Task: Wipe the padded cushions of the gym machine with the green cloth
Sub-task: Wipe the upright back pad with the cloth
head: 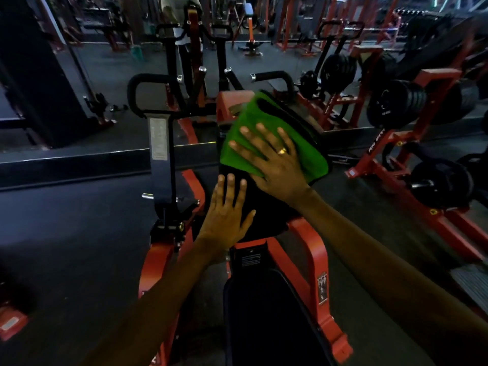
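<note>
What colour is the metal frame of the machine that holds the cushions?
The frame is orange-red; the head view shows it best.

Gym: red-frame machines (pixel 311 262), plate-loaded racks (pixel 396 101), rubber floor (pixel 66 233), wall mirror (pixel 105 62).

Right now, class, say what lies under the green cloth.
A black pad, bare below the green cloth. The part beneath the cloth and the right hand is hidden.
</note>
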Demonstrator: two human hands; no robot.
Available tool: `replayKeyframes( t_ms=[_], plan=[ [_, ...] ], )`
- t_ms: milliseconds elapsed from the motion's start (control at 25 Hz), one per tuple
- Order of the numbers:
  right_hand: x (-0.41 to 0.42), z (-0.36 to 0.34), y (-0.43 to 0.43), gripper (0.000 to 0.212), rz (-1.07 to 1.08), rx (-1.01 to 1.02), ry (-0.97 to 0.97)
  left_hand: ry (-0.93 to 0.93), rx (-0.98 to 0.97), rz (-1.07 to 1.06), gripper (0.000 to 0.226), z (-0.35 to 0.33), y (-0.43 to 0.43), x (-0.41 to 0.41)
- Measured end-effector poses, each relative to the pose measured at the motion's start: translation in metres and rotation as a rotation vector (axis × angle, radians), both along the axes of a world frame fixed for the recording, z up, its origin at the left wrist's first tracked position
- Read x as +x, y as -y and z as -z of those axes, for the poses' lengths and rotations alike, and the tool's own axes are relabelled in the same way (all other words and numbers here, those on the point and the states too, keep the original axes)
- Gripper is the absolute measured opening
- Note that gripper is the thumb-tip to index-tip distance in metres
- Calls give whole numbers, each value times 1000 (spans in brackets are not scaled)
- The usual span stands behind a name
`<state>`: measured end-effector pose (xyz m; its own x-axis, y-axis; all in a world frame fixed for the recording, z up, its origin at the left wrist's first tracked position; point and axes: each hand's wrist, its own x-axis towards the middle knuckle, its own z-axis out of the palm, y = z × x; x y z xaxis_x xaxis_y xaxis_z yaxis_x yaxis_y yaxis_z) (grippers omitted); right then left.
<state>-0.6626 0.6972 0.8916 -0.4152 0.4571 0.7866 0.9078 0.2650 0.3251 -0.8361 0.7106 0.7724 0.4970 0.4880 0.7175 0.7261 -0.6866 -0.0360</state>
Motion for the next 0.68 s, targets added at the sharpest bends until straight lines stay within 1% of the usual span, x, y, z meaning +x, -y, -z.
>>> replayKeyframes(
  t_ms=[40,120,240,320,400,520,680],
  plan=[
    [12,17,6,53,34,2,-100,-10,-5,3,87,-1,1,-1],
    [26,58,18,56,67,-57,-312,-20,-10,9,83,-3,5,-7],
    [19,121,39,70,24,-203,-560,-22,17,56,75,-25,7,-21],
    [4,154,53,77,34,-274,-613,-15,33,109,70,-60,-4,-21],
    [-7,175,62,82,57,-321,-611,-105,103,155,63,-93,-20,-17],
    [-12,166,59,79,86,-291,-654,-237,244,149,59,-107,-36,-11],
    [-18,104,32,64,79,-189,-747,-204,323,131,62,-95,-43,-8]
  ],
)
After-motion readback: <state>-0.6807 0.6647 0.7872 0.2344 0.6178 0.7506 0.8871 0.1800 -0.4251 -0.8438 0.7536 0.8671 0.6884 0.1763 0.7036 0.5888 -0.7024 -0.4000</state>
